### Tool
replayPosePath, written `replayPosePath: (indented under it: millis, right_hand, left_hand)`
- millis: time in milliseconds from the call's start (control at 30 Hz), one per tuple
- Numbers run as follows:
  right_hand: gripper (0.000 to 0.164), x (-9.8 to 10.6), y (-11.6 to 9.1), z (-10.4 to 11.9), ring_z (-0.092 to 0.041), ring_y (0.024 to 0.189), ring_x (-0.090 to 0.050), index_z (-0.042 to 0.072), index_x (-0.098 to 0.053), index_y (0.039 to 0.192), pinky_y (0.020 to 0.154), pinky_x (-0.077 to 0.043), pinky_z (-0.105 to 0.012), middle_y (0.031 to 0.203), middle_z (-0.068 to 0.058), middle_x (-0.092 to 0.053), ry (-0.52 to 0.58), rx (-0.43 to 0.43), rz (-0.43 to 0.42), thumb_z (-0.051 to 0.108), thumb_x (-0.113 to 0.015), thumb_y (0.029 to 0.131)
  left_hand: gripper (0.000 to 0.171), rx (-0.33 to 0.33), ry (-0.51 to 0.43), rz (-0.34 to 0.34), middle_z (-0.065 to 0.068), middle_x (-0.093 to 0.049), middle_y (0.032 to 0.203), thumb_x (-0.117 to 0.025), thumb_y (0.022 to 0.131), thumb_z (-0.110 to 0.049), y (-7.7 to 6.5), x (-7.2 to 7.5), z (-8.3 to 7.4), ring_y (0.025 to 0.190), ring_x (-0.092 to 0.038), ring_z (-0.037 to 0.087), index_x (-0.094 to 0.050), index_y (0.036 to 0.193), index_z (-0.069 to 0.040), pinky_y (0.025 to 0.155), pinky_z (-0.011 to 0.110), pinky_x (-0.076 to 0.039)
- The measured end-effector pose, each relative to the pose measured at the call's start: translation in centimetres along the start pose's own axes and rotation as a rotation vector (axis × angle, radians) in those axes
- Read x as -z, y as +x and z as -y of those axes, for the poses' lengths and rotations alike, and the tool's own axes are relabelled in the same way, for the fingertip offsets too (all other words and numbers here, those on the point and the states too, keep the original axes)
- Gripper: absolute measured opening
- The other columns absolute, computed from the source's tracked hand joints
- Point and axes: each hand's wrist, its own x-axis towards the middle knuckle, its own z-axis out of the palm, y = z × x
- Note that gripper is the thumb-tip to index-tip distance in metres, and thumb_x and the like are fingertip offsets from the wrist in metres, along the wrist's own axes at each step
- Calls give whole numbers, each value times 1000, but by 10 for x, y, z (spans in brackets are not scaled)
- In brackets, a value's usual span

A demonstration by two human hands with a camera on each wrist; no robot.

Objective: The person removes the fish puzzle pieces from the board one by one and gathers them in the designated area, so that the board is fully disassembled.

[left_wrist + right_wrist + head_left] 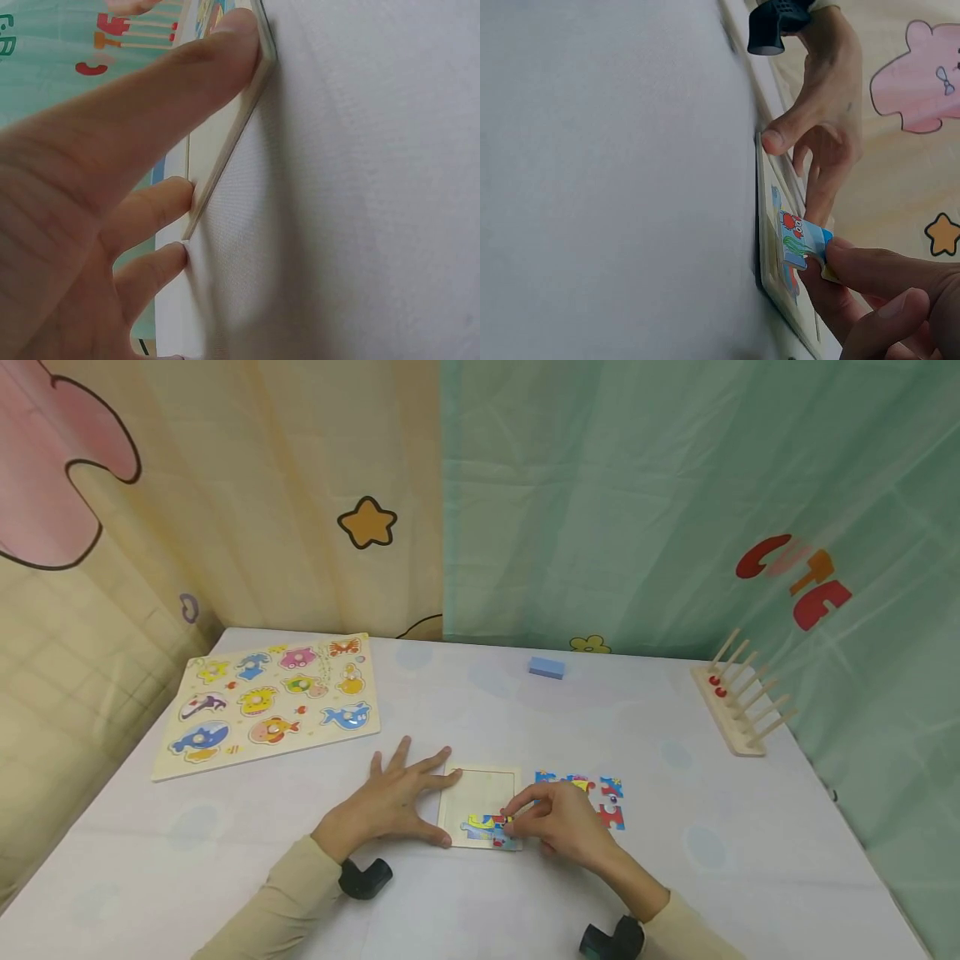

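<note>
A shallow square wooden puzzle tray lies in front of me, with a few colourful jigsaw pieces along its lower part. Spread wide, my left hand rests its thumb and a finger on the tray's left edge. Between thumb and fingers my right hand pinches a puzzle piece with a red crab and green weed printed on it. That piece is tilted over the tray's lower right part; whether it touches the tray I cannot tell. Loose jigsaw pieces lie right of the tray, partly hidden by my right hand.
A sea-animal knob puzzle board lies at the back left. Near the back edge is a blue block. A wooden peg stand with red beads stands at the right. Curtains hang behind the white table.
</note>
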Motion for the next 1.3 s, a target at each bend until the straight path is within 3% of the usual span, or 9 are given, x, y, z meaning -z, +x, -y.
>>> replayPosePath:
  millis: [433, 533, 700, 800, 1300]
  right_hand:
    - [18, 26, -24, -19, -11, 41, -39, 11, -74, 94, 44, -32, -21, 63, -5, -67, -7, -75, -28, 19, -80, 79]
    - [15, 26, -24, -21, -9, 47, -44, 13, -74, 91, 47, -36, -21, 64, -2, -66, -49, -55, -58, 17, -80, 77]
    - [12, 21, -23, -22, -8, 63, -53, 23, -75, 81, 57, -42, -22, 70, 11, -63, -213, -19, -157, 15, -82, 74]
    - [14, 19, -23, -22, -8, 62, -51, 26, -75, 78, 55, -40, -24, 71, 13, -61, -271, -28, -198, 17, -84, 73]
    - [14, 17, -22, -20, -8, 61, -51, 27, -74, 78, 54, -40, -25, 70, 16, -61, -317, -51, -205, 18, -84, 73]
  left_hand:
    - [89, 10, 5, 2, 2, -32, 158, -85, 62, -59, 0, 0, -1, 142, -6, 57, -57, 140, -25, 101, 81, -7]
    - [89, 12, 7, 3, 2, -32, 158, -85, 62, -59, 0, 0, -1, 142, -6, 57, -57, 140, -24, 101, 81, -8]
    - [90, 13, 0, 2, 2, -32, 158, -85, 62, -59, 0, 0, -1, 142, -6, 57, -57, 140, -25, 102, 80, -7]
    - [90, 13, -8, -1, 2, -32, 158, -85, 62, -59, 0, -1, -1, 142, -5, 57, -57, 140, -25, 102, 80, -6]
    - [90, 16, -21, -2, 1, -32, 158, -86, 61, -58, 0, -2, -1, 143, -4, 56, -57, 140, -25, 102, 80, -4]
